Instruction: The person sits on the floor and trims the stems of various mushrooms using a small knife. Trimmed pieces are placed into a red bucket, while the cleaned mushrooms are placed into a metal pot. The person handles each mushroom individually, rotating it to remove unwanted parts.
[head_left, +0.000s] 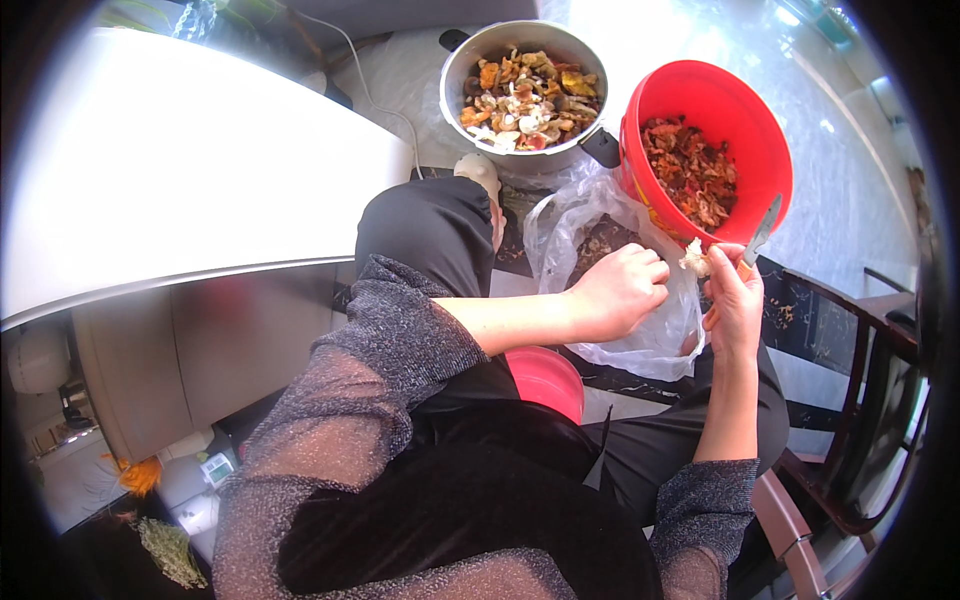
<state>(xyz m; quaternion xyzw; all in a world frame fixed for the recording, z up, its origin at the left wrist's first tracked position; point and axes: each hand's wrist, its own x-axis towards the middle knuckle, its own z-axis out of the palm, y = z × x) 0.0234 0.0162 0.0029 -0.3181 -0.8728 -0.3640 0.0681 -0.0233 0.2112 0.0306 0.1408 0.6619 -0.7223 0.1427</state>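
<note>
My right hand (733, 300) grips a small knife (763, 231) by its orange handle, the blade pointing up beside the red bucket's rim. A pale, ragged mushroom piece (695, 259) is pinched at the fingertips of that same hand. Close by on the left, my left hand (621, 292) hovers over a clear plastic bag (555, 232) with its fingers curled; whether anything is inside them is hidden. Dark, crumbly matter (604, 244) shows within the bag. Beyond it stand a metal pot (525, 159) of mixed mushrooms (532, 101) and a red bucket (742, 127) holding brownish-red scraps (690, 169).
A white tabletop (187, 165) juts in from the left. Between my legs sits a pink basin (547, 382), partly hidden. A dark wooden chair (855, 390) stands at the right. One white cable (367, 82) runs along the floor behind the table.
</note>
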